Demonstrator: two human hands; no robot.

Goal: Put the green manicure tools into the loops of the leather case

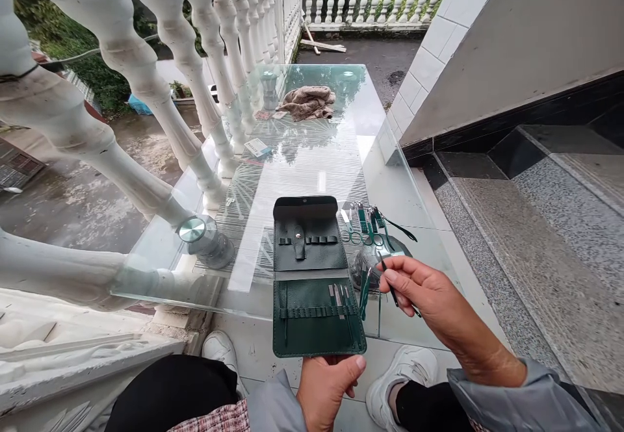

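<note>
Though leathery, a rectangular case [312,333]

Surface: clear glass table [312,159].
Brown cloth [308,102] crumpled, far end; small packet [258,148], left; scissors [358,237] beside nail clippers [361,217], near right.

The table [392,188] stands between balustrade [143,78], left, and stairs [575,204], right. Tool case [312,294]: in left hand [325,390], at near edge. Clippers [361,217]: right of case. Cloth [308,102]: behind, on table.
</note>
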